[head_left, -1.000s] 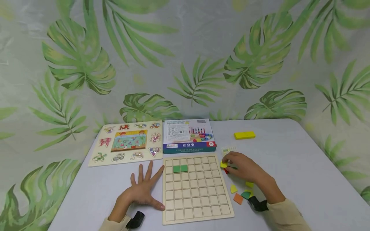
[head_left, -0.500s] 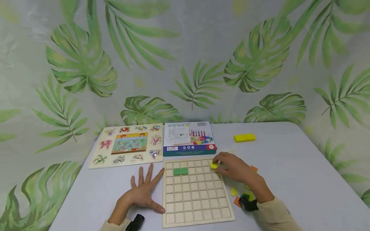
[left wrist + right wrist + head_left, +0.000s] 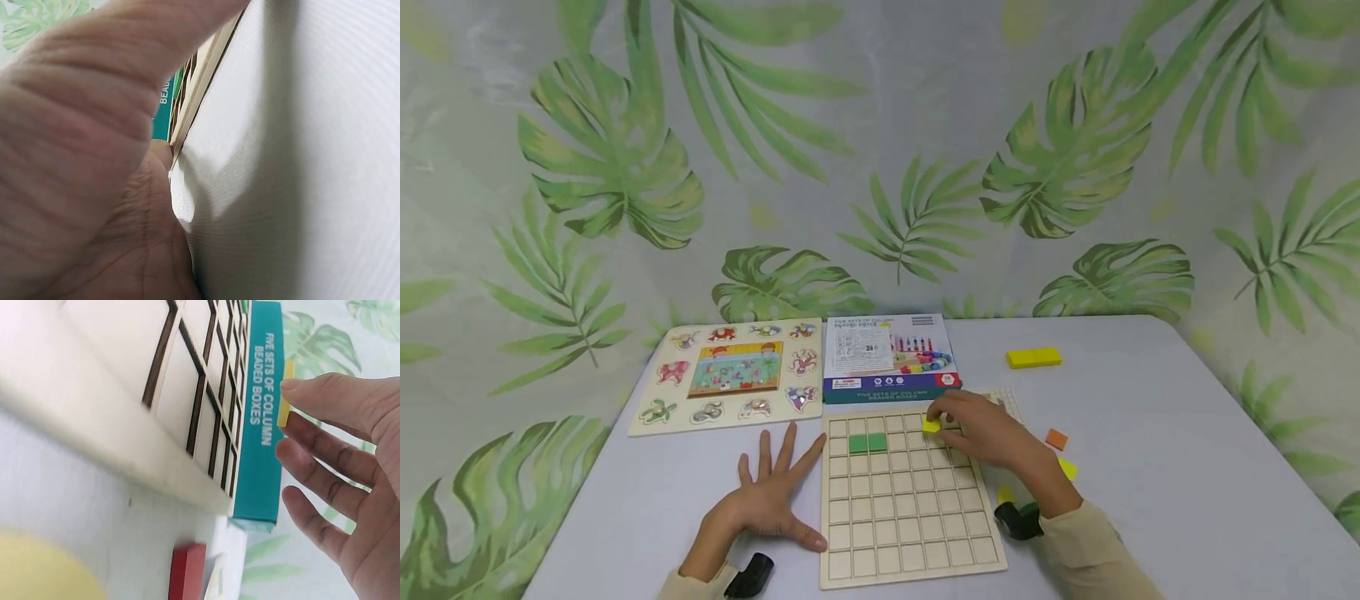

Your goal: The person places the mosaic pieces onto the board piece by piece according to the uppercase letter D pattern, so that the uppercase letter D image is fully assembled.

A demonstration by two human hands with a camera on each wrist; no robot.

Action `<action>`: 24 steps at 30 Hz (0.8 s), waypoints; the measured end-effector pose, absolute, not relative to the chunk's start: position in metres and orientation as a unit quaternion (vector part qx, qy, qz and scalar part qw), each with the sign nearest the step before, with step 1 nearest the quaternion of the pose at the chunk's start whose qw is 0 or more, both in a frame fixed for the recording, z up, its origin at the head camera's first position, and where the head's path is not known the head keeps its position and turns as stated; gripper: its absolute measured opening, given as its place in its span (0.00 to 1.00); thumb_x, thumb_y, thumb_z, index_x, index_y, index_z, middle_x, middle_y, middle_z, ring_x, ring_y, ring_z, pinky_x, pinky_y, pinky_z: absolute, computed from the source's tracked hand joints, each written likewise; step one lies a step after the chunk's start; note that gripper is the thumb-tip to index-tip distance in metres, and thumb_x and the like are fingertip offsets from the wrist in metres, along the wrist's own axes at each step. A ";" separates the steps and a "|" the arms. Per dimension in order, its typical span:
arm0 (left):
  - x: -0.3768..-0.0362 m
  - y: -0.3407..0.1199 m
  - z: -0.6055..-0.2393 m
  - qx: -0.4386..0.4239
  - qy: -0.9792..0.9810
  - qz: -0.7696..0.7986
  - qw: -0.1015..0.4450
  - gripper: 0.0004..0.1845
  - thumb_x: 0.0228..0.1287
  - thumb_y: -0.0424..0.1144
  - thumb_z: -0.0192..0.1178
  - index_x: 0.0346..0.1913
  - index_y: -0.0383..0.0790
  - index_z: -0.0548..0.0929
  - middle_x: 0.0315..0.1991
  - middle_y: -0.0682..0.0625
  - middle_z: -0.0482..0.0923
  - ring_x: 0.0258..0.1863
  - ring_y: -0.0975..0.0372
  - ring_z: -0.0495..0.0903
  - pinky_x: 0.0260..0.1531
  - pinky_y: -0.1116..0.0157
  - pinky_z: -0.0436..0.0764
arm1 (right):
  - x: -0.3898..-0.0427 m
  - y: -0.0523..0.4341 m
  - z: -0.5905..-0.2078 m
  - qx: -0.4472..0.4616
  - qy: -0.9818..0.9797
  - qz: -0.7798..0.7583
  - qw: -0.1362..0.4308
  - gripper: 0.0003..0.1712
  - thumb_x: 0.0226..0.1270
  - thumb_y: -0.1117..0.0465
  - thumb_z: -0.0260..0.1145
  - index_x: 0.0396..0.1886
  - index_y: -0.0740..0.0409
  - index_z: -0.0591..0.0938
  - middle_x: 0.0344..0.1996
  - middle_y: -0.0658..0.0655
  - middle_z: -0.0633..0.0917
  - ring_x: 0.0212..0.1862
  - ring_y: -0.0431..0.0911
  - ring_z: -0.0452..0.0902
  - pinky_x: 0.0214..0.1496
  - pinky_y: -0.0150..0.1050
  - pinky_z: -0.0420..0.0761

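Well, yellow piece over gridded board

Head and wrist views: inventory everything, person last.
Covered table: 1, white, below
Leafy backdrop: 1, grey and green, behind
Wooden grid board: 1, pale, centre
Square tiles: 2, green, on grid
Pinched tile: 1, yellow, over grid
Wooden sea-animal puzzle: 1, multicoloured, back left
Cardboard box: 1, white-teal, behind grid
Long block: 1, yellow, back right
Small block: 1, red, right of grid
Loose pieces: 4 visible, orange/yellow/green, right
Printed card: 1, white, right of box
Sleeves: 2, beige, bottom
Wrist cameras: 2, black, cuffs
Left hand: 1, grid's left edge
Right hand: 1, over grid
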State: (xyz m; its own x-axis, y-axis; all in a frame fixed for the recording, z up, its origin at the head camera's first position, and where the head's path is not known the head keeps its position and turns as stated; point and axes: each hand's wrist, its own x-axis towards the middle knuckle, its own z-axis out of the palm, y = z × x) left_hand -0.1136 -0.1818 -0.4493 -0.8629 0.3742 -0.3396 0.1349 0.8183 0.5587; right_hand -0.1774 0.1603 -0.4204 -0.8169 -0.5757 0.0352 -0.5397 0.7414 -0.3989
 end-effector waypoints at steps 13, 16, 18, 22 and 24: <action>-0.116 -0.184 -0.450 0.134 0.928 0.269 0.221 0.76 0.26 0.66 0.81 0.81 0.55 0.47 0.79 0.34 0.20 0.71 0.30 0.13 0.59 0.24 0.20 | -0.189 0.133 -0.422 -0.347 0.912 -0.219 0.034 0.10 0.69 0.61 0.68 0.49 0.54 0.84 0.44 0.50 0.83 0.46 0.47 0.81 0.49 0.42 0.82; -0.117 -0.184 -0.453 0.142 0.926 0.274 0.219 0.76 0.27 0.67 0.81 0.81 0.55 0.46 0.79 0.34 0.20 0.71 0.30 0.12 0.58 0.25 0.19 | -0.187 0.128 -0.425 -0.336 0.912 -0.229 0.050 0.10 0.69 0.62 0.68 0.48 0.54 0.84 0.44 0.50 0.83 0.44 0.46 0.80 0.48 0.42 0.82; -0.117 -0.184 -0.455 0.148 0.924 0.277 0.216 0.76 0.27 0.68 0.80 0.81 0.55 0.46 0.79 0.34 0.20 0.71 0.31 0.12 0.58 0.25 0.18 | -0.185 0.125 -0.427 -0.328 0.915 -0.226 0.061 0.10 0.69 0.62 0.68 0.48 0.53 0.84 0.44 0.50 0.83 0.43 0.45 0.79 0.46 0.41 0.82; -0.116 -0.185 -0.456 0.151 0.922 0.285 0.214 0.76 0.26 0.69 0.80 0.81 0.55 0.46 0.80 0.35 0.21 0.72 0.32 0.12 0.59 0.26 0.17 | -0.180 0.121 -0.432 -0.328 0.918 -0.211 0.072 0.09 0.69 0.60 0.68 0.47 0.53 0.85 0.44 0.49 0.83 0.43 0.43 0.79 0.48 0.42 0.82; -0.115 -0.185 -0.456 0.145 0.923 0.283 0.218 0.77 0.26 0.70 0.79 0.81 0.56 0.46 0.80 0.35 0.21 0.72 0.31 0.12 0.59 0.26 0.18 | -0.178 0.119 -0.435 -0.335 0.916 -0.208 0.067 0.09 0.69 0.60 0.68 0.47 0.53 0.86 0.45 0.49 0.84 0.43 0.43 0.79 0.49 0.42 0.82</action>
